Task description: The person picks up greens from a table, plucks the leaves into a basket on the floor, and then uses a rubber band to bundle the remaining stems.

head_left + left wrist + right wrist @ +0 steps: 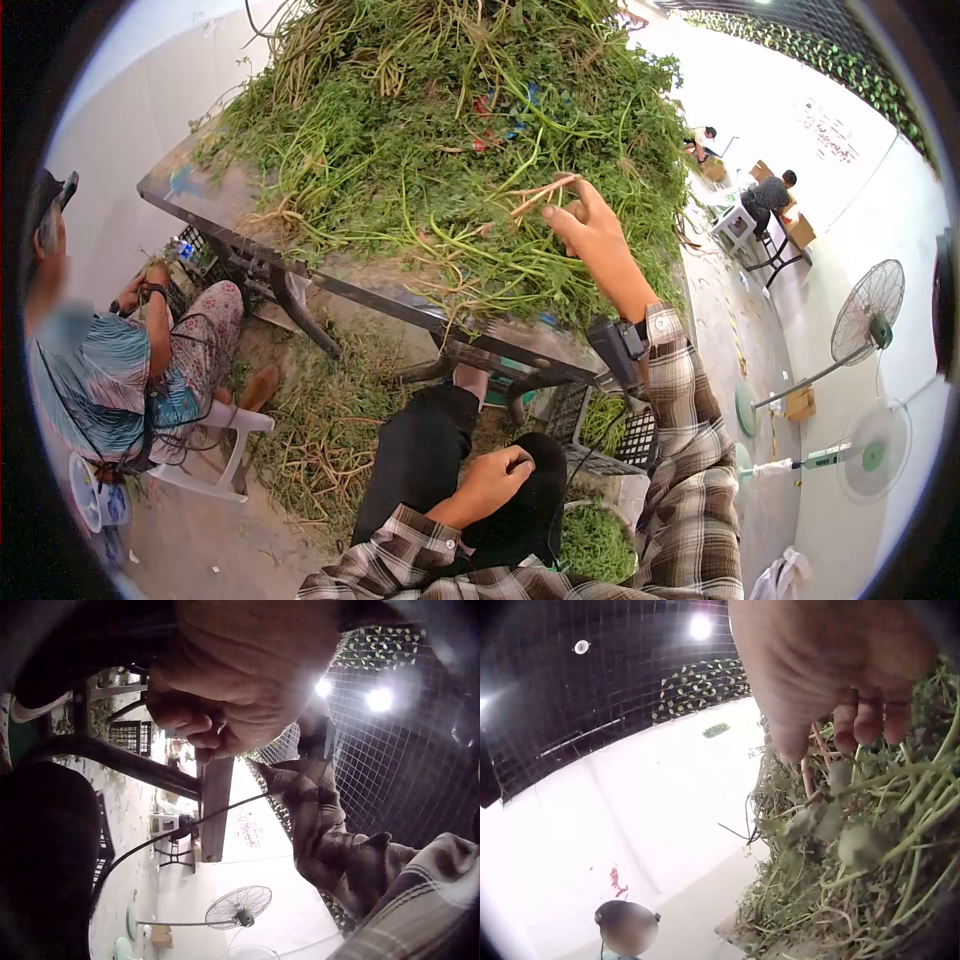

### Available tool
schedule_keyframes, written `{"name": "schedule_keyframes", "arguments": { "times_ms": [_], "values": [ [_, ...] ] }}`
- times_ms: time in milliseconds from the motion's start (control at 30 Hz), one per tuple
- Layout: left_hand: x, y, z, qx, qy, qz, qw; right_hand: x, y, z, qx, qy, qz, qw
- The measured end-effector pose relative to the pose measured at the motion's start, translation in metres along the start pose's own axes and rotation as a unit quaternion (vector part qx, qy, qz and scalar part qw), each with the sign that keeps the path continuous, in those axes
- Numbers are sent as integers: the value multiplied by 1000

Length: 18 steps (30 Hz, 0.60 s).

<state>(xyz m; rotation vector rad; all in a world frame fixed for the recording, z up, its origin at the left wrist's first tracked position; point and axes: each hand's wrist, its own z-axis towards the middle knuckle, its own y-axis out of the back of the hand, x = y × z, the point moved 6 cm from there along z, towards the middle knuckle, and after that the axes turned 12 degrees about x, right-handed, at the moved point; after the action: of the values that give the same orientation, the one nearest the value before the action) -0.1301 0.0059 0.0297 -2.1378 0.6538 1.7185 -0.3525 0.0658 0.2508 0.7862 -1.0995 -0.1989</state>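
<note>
A large heap of leafy green stems (370, 150) covers the table. Over its near right part, the right hand (600, 240) pinches a pale brownish, forked stem (535, 196) between thumb and forefinger. In the right wrist view the same hand (832, 675) is above the greens (900, 847), with reddish stem pieces (808, 776) below its thumb. The left hand (490, 486) rests on the dark trousers over the lap, its fingers loosely curled, holding nothing visible. The left wrist view shows that hand (232, 682) close up, fingers bent and no stem in them.
Below the table's edge (400, 300) stand black crates (637, 440) and a basket of greens (597, 545). Loose stems (320, 440) litter the floor. A seated person (120, 370) is at the left, fans (868, 315) at the right, and other people (770, 195) sit farther back.
</note>
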Motion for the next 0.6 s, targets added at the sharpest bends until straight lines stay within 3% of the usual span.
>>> {"name": "schedule_keyframes", "arguments": {
  "times_ms": [67, 200, 333, 367, 400, 467, 500, 567, 600],
  "values": [
    [-2, 0, -1, -4, -11, 4, 1000, -7, -10, 12, 39, -9, 157, 987],
    [-2, -1, -1, 0, -10, 8, 1000, -11, -7, 28, 44, -10, 247, 968],
    [0, -1, 0, -3, -16, 19, 1000, 18, 40, 38, -99, 92, 241, 961],
    [0, 0, 0, -7, -19, 14, 1000, 30, 63, 39, -126, 121, 145, 974],
    [0, 0, -1, -10, -23, 10, 1000, 39, 82, 40, -146, 170, 168, 960],
    [1, 0, -2, -11, -26, 2, 1000, 55, 115, 32, -263, 214, 226, 913],
    [1, 0, -1, -16, -32, -6, 999, 52, 119, 30, -264, 215, 223, 913],
    [1, 0, -1, -22, -39, -1, 999, 47, 115, 34, -200, 144, 68, 967],
    [0, 0, -1, -28, -41, 6, 999, 37, 95, 37, -78, 70, 110, 988]
  ]
}}
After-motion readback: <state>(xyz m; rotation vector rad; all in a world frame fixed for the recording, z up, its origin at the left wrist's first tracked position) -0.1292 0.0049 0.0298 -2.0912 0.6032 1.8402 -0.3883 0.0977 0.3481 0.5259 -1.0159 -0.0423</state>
